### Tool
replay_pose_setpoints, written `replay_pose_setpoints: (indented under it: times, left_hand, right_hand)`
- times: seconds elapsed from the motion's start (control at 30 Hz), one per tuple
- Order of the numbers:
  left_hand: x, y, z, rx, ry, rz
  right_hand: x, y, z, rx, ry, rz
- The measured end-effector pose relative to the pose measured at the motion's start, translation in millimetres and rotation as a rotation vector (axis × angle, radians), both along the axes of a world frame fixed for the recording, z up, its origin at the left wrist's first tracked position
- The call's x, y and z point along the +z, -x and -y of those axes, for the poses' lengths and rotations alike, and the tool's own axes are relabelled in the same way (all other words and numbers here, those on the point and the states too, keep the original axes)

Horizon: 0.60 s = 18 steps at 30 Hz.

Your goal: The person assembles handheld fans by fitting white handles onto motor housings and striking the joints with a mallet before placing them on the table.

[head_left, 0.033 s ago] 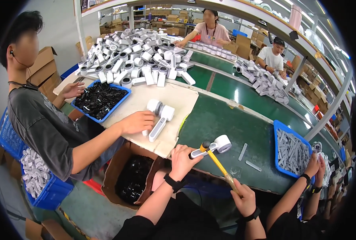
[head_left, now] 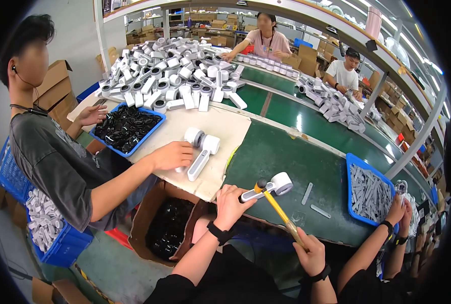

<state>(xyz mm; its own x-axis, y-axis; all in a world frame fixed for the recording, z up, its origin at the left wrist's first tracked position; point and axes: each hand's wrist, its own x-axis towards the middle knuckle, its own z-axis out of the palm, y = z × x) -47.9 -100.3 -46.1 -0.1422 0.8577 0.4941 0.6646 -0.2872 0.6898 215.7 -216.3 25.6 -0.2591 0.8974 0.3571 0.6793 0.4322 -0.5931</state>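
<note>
My left hand (head_left: 230, 203) is closed round the handle end of a white handheld device (head_left: 281, 183) with a round head, which lies at the near edge of the green table. Gripped in my right hand (head_left: 309, 252) is a small mallet (head_left: 281, 213) with a yellow handle. Its black and yellow head is over the device's grey handle strip, close to my left fingers; whether it touches cannot be made out. Two loose grey strips (head_left: 307, 193) lie on the table right of the device.
A blue tray (head_left: 349, 167) of grey strips stands right, beside a neighbour's hands (head_left: 400, 209). At left a co-worker's hand (head_left: 174, 155) is by similar white devices (head_left: 199, 164), near a blue tray (head_left: 160, 121) of black parts. A cardboard box (head_left: 140, 223) sits below; a white pile (head_left: 170, 71) lies behind.
</note>
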Motion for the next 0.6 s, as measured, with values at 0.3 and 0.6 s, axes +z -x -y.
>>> replay_pose_setpoints:
  times: [0.3, 0.6]
  left_hand:
    - [-1, 0, 0, -0.002, 0.004, 0.000]
    - [-7, 0, -2, 0.018, -0.017, -0.054]
  right_hand:
    - [-1, 6, 5, -0.027, -0.072, -0.084]
    - [-12, 9, 7, 0.050, -0.007, 0.031]
